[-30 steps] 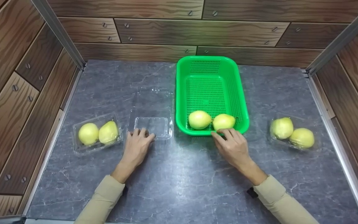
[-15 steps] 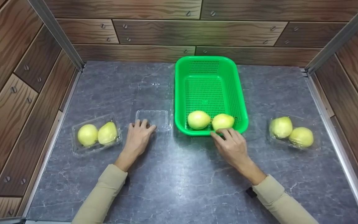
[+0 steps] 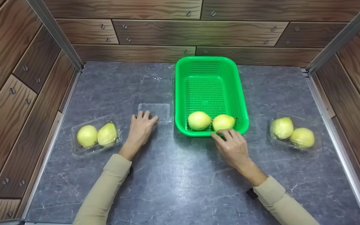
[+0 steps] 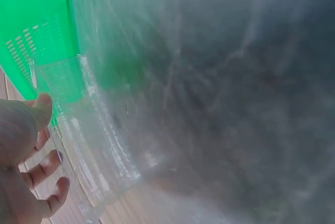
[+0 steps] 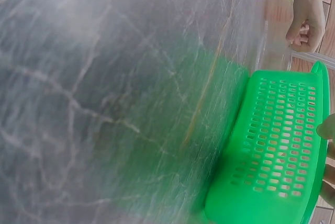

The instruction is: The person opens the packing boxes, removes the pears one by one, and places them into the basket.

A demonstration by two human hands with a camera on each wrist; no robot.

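In the head view, my left hand [image 3: 142, 128] touches the near edge of a clear plastic clamshell container [image 3: 155, 111], its fingers spread. The left wrist view shows the fingertips [image 4: 60, 187] against the container's wall. The container lies with its lid folded back, beside the green basket [image 3: 243, 103]. My right hand [image 3: 232, 147] holds the basket's near rim, with the thumb [image 5: 325, 129] at the rim in the right wrist view. Inside the basket's near end lie two yellow-green pears, a left pear [image 3: 199, 120] and a right pear [image 3: 223, 122].
To the left stands a clear container [image 3: 96, 152] with two pears. Another clear container [image 3: 275, 140] with two pears stands to the right. All rest on a grey marbled table [image 3: 180, 193], with wood-patterned walls [image 3: 155, 32] behind and at both sides.
My left hand has moved forward, away from the body, and the clear container between the pears and basket has slid forward with it. The right hand has stayed at the basket rim.
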